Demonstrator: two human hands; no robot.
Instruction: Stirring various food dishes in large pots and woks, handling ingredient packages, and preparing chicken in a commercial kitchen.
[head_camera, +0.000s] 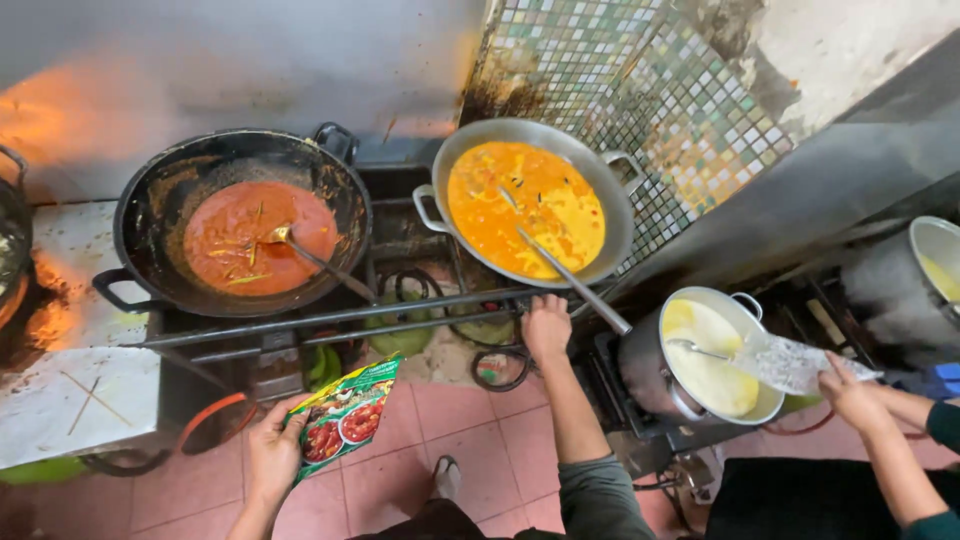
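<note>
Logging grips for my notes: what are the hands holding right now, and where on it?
The left hand holds a green packet by its lower left edge. The right hand rests on the metal rail in front of the burners, holding nothing else.

- A grey metal back wall (240, 50) fills the upper left of the frame, lit by an orange glow at its left edge.
- A panel of small mosaic tiles (640, 90) in green, white and brown covers the upper middle, stained dark near its left border.
- A patchy white plaster wall (850, 40) shows in the upper right corner.
- A dark grey ledge (840, 190) slants down across the right side.
- The floor (420, 470) along the bottom is laid with square pink tiles and pale grout.
- A white, scorched counter (70, 400) sits at the lower left.
- Dark metal bars (330, 320) run across the middle of the frame.
</note>
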